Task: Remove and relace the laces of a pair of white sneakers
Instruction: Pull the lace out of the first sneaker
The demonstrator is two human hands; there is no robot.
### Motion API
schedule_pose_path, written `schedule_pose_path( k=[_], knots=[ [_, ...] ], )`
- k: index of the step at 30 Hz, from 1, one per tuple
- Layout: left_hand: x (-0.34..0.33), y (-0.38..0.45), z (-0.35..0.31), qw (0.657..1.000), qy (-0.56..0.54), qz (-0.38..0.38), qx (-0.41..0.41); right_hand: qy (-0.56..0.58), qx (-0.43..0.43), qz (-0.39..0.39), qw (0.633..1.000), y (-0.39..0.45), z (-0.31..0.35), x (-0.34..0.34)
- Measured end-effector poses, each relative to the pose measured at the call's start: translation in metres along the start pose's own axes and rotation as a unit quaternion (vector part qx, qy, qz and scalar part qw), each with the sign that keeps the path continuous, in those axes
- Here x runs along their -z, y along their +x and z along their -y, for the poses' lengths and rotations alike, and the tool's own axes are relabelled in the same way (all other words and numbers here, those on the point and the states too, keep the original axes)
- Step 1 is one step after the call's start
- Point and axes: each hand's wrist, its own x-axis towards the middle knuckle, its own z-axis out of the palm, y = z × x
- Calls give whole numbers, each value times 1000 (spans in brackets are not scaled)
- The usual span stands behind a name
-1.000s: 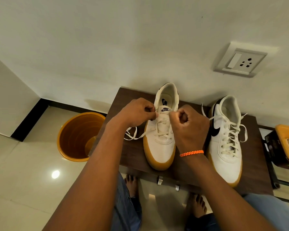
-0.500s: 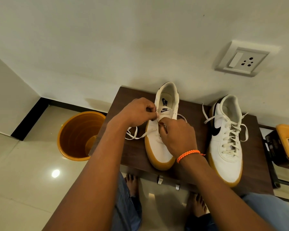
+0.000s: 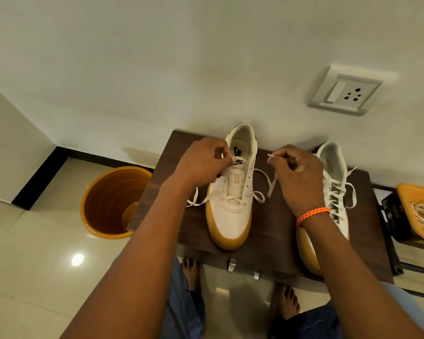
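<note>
Head view: right hand (image 3: 298, 172) now draws the lace (image 3: 271, 185) end clear of the left sneaker (image 3: 230, 209), grip pinching it, while left hand (image 3: 202, 162) pinches the tongue, unlacing advancing.

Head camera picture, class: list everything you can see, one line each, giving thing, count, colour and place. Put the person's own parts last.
sneakers: two, white with tan soles, on the shelf; near one partly unlaced, other laced
lace: one, white, loose on the near sneaker
shelf: one, dark brown, against the wall
bucket: one, orange, on the floor at left
socket: one, white, on the wall
tray: one, orange, far right, holding white cord
left hand: pinches the lace
right hand: pinches the lace end; orange wristband
</note>
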Motion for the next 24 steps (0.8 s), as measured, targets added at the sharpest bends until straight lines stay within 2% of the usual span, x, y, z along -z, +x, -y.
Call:
schedule_pose_path(
  k=[2, 3, 5, 6, 9, 14, 18, 21, 24],
  knots=[
    [-5, -4, -6, 1000, -11, 2, 6, -45, -39, 112, 992, -2, -16, 6],
    [-8, -9, -8, 1000, -10, 7, 14, -119, -47, 181, 975, -4, -25, 10],
    [-14, -19, -10, 999, 5, 21, 38, -271, -58, 295, 915, -13, -36, 18],
    [-18, -24, -10, 998, 21, 32, 54, -306, -71, 316, 895, -18, -38, 21],
    [-31, -42, -8, 993, 71, 38, 88, -334, -82, 282, 896, -29, -33, 23],
    [-43, -57, -7, 991, 101, 33, 84, -265, -59, 191, 943, -58, -16, 22],
    [-46, -49, -12, 991, 103, 30, 83, -196, -19, 194, 961, -71, -3, 7],
    [-48, -41, -12, 989, 118, 28, 84, -223, 15, 230, 947, -63, -9, -8],
    [-51, -36, -13, 988, 122, 46, 85, -249, 8, 239, 939, -54, -17, -15]
  ],
)
